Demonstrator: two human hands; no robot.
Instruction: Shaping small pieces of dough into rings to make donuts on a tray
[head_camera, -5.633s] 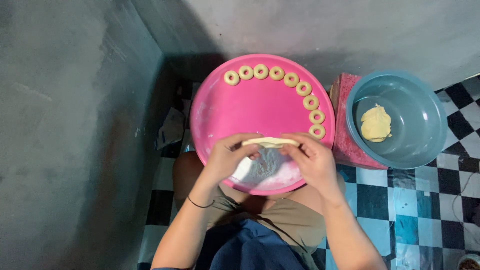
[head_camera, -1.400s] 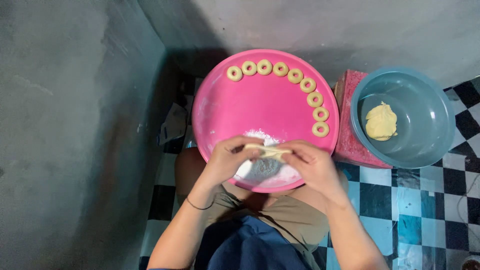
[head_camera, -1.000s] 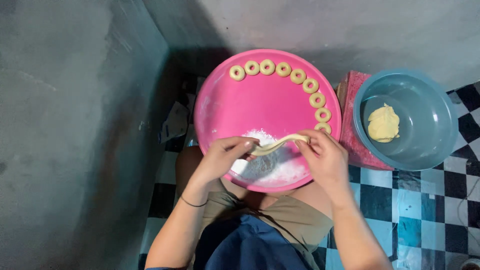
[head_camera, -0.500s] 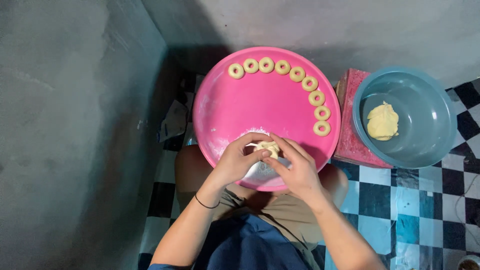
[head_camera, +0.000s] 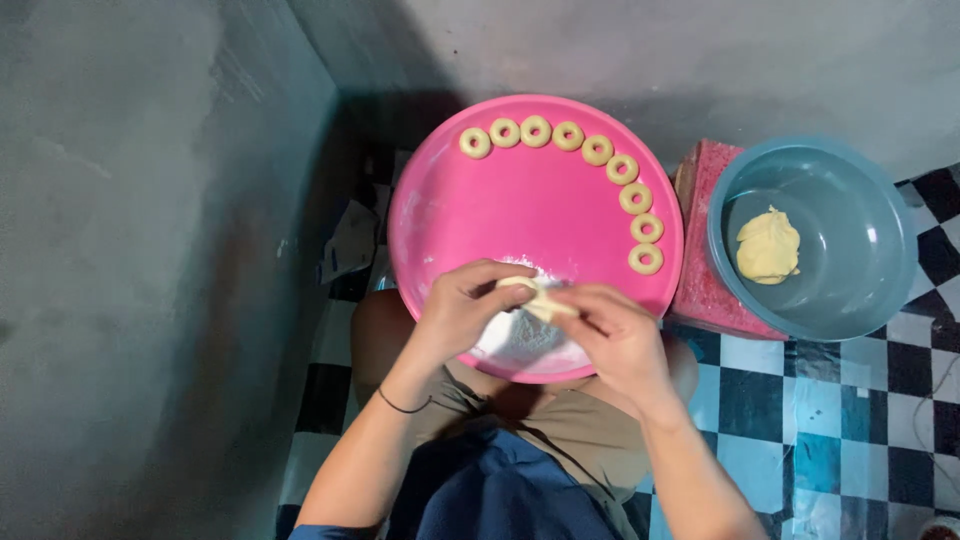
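A round pink tray (head_camera: 520, 205) rests on my lap, with several small dough rings (head_camera: 598, 150) lined along its far and right rim. Over the tray's near part, above a patch of white flour (head_camera: 520, 345), my left hand (head_camera: 460, 310) and my right hand (head_camera: 620, 335) meet. Both pinch a small strip of pale dough (head_camera: 538, 296) between their fingertips, and the strip is bent together into a short loop. Part of the dough is hidden by my fingers.
A blue-grey bowl (head_camera: 850, 300) holding a lump of yellow dough (head_camera: 768, 246) stands to the right on a pink block (head_camera: 705, 290). Grey walls close in at the left and back. The floor is black, white and blue checked tile (head_camera: 840, 420).
A second ago the dough strip was stretched long between my hands. My hands have since come together and folded it into a small loop over the flour.
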